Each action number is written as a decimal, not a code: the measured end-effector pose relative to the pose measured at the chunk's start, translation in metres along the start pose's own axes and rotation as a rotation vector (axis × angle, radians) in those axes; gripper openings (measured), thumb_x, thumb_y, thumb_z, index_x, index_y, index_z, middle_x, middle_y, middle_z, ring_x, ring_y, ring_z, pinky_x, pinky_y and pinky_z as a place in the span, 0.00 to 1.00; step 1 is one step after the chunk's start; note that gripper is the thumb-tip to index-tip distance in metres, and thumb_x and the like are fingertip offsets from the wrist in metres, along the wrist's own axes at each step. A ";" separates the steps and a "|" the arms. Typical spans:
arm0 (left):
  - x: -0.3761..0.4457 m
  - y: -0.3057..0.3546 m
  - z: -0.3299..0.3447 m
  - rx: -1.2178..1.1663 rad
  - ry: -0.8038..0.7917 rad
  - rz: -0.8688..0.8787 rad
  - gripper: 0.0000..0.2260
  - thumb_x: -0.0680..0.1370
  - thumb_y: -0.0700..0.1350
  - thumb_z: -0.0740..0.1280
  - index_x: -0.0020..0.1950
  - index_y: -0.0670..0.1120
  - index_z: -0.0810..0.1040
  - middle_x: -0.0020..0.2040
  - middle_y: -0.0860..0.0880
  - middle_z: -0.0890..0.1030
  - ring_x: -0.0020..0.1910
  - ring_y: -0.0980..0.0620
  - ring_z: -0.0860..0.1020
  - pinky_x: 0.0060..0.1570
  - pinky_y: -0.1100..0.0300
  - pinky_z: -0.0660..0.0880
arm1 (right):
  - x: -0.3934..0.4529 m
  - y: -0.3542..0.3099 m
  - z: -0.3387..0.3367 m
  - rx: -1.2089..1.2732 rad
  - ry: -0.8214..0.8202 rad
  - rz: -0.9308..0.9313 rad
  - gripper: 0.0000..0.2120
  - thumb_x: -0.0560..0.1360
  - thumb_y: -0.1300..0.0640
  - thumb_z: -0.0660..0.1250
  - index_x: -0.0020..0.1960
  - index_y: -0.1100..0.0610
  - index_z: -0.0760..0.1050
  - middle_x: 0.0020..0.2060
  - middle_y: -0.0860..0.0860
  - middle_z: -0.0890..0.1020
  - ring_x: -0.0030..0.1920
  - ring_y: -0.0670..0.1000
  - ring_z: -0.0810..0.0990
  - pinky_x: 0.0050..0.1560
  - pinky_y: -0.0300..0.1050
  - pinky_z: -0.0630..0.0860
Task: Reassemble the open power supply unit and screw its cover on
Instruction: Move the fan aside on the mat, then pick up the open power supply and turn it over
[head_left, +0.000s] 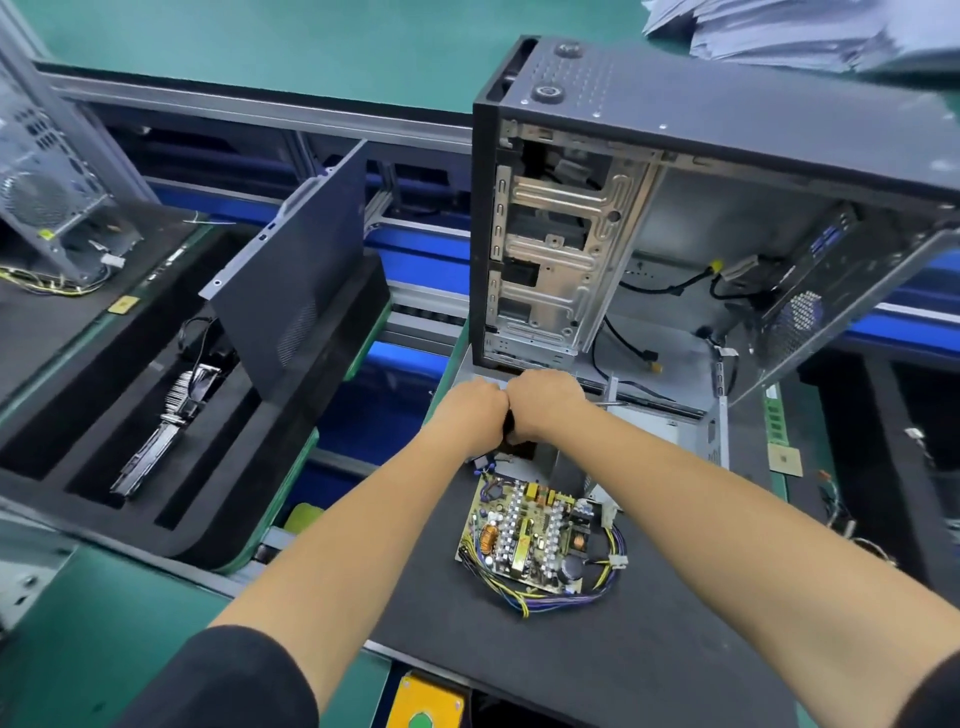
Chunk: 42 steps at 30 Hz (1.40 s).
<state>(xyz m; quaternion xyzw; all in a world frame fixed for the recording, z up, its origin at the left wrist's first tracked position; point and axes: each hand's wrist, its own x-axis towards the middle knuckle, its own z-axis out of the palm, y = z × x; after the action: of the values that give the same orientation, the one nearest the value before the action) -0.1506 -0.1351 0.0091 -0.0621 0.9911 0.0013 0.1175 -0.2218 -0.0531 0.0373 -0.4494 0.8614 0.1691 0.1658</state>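
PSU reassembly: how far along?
Early. Done: nothing visibly closed; the circuit board lies bare on the black mat with its wire bundle loose. In hand: left hand and right hand grip a dark object together, identity unclear. Left: seat the board, fit the cover, drive screws.

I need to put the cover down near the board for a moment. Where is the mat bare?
The black mat is bare left of the circuit board, under the left forearm, and along its near edge below the wire bundle. It is crowded beyond the board: both hands, left and right, meet there against the open computer case and the metal housing.
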 end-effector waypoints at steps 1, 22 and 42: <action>0.000 0.001 -0.001 -0.034 0.026 -0.014 0.11 0.77 0.40 0.59 0.56 0.41 0.76 0.56 0.42 0.79 0.54 0.44 0.76 0.47 0.54 0.73 | -0.002 0.002 -0.002 0.017 0.067 -0.007 0.11 0.75 0.52 0.66 0.54 0.57 0.75 0.42 0.51 0.74 0.42 0.54 0.76 0.37 0.47 0.71; -0.045 0.101 -0.014 -0.066 -0.459 -0.335 0.26 0.69 0.69 0.65 0.37 0.44 0.72 0.37 0.51 0.74 0.42 0.46 0.76 0.45 0.57 0.74 | -0.104 0.134 0.052 0.527 0.163 0.511 0.07 0.71 0.66 0.61 0.35 0.60 0.66 0.31 0.53 0.71 0.28 0.52 0.70 0.27 0.41 0.66; -0.078 0.112 -0.041 -0.204 -0.387 -0.383 0.15 0.63 0.58 0.71 0.33 0.47 0.74 0.32 0.52 0.77 0.31 0.52 0.76 0.34 0.62 0.72 | -0.120 0.141 0.077 0.524 -0.022 0.503 0.07 0.69 0.70 0.58 0.33 0.63 0.66 0.26 0.56 0.74 0.23 0.51 0.73 0.21 0.38 0.66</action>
<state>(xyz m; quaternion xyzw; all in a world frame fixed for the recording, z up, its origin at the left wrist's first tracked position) -0.0991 -0.0146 0.0652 -0.2583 0.9153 0.0904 0.2956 -0.2636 0.1431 0.0421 -0.1641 0.9572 -0.0172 0.2377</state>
